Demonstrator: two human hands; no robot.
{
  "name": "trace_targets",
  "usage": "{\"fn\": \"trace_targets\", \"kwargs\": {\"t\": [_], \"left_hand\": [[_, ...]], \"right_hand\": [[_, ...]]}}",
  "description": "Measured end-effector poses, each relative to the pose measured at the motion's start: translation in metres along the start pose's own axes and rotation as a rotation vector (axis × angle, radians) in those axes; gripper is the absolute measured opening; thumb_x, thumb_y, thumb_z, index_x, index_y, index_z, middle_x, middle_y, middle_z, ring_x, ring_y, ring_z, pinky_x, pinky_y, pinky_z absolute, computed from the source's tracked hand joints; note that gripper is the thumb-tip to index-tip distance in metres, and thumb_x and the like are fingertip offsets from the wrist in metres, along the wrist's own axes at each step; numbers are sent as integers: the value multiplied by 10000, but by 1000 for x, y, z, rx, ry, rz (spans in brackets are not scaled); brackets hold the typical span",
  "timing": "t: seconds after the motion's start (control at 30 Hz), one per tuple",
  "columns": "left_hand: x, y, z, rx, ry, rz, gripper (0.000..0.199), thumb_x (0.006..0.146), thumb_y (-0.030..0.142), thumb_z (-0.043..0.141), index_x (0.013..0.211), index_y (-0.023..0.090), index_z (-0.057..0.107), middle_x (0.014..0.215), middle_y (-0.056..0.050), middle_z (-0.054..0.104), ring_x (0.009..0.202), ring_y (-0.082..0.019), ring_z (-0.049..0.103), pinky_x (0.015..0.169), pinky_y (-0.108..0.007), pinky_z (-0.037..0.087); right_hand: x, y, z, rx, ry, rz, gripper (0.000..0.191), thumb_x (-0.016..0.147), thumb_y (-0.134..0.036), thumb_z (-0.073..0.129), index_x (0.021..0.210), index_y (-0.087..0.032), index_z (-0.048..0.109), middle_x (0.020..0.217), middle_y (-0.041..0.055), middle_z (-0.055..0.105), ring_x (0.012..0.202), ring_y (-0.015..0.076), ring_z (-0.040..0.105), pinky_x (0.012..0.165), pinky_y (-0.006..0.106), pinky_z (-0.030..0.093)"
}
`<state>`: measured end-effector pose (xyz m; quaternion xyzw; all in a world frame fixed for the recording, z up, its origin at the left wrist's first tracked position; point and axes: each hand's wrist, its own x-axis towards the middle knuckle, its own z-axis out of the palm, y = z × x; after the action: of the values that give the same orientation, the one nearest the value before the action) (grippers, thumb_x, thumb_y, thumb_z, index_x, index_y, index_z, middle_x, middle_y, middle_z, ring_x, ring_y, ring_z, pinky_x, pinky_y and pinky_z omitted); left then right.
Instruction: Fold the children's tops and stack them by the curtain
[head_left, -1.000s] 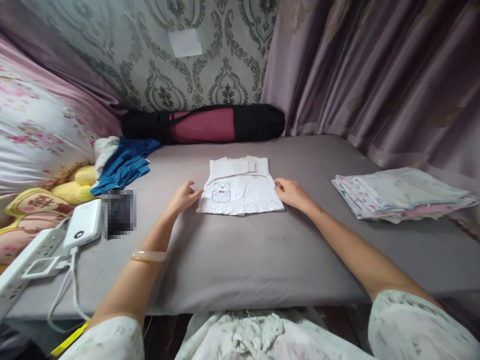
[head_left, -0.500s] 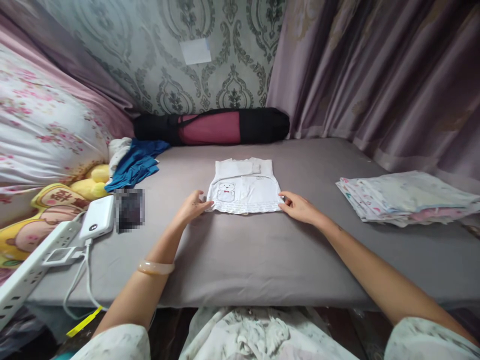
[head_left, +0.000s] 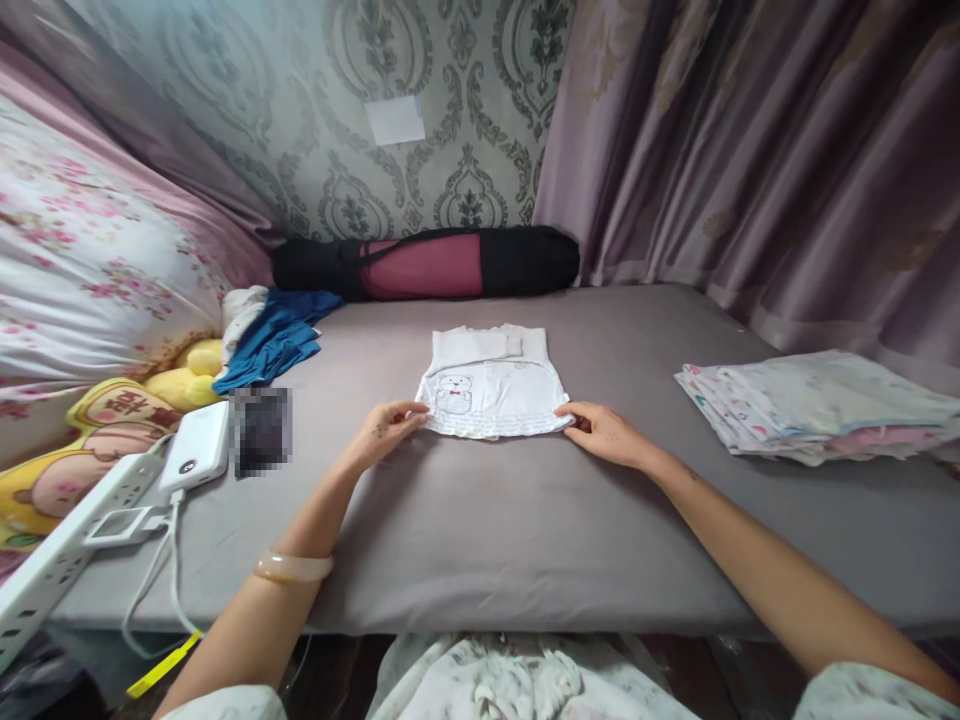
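Note:
A small white baby shirt [head_left: 517, 390] with a bear print lies flat in the middle of the grey bed sheet [head_left: 480, 530]. Its sleeves are folded across the chest. My left hand [head_left: 386, 432] pinches the shirt's near left bottom corner between thumb and fingers. At the near right bottom corner, my right hand [head_left: 606, 432] pinches the hem in the same way. The hem runs between both hands, close to the sheet.
On the right lies a stack of folded clothes [head_left: 825, 410]. To the left are blue clothing [head_left: 274, 335], a white power bank [head_left: 195, 445], a power strip [head_left: 82, 540] and yellow plush toys [head_left: 112, 410]. A black and red long bag [head_left: 427, 265] lies along the wall.
My left fingers have closed onto the left hem corner, where they were more spread before. My right hand keeps hold at the right corner. The view has tilted slightly upward.

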<state>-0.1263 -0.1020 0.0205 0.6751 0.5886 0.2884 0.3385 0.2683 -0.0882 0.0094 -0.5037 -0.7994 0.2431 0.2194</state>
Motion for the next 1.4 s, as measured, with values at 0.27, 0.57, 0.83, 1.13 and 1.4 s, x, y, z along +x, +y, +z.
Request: {"fn": "trace_targets", "kwargs": {"t": [0.27,0.57,0.83,1.13,1.4], "left_hand": [[5,-9,5,355,99,239,383,757,200,581,1139,217,617,934,-40,543,775,-165,537,770,-315,484],[25,-6,6,453,323,329,219,888,331,522,962,230,703,954,-79,548,929,-225,534,855,-366,466],[50,14,16,520,544,259,274,949,380,456,997,244,689,1024,-86,628,985,-244,538,920,-385,388],[84,36,27,521,706,210,320,976,401,399,1020,224,662,1068,-109,634,1066,-276,504,931,-397,336],[120,30,40,506,792,150,329,987,381,352,1055,223,632,1113,-120,624,1092,-275,509,959,-405,313]], "right_hand": [[5,-5,-4,-166,105,-71,285,831,-163,538,1056,-242,695,886,25,611,745,152,580,736,271,456],[31,-9,-12,-93,325,-143,165,838,-239,599,924,-252,739,989,53,631,965,208,600,867,344,480],[67,-9,-10,-2,494,-115,178,871,-302,572,959,-245,715,1001,57,647,975,212,618,803,324,510],[106,-14,-6,-31,634,-130,198,924,-327,517,981,-234,683,1030,84,642,1020,222,599,946,357,462],[137,-5,3,-70,740,-133,258,960,-362,429,1015,-219,636,1044,110,627,1041,234,566,948,376,449]]}}
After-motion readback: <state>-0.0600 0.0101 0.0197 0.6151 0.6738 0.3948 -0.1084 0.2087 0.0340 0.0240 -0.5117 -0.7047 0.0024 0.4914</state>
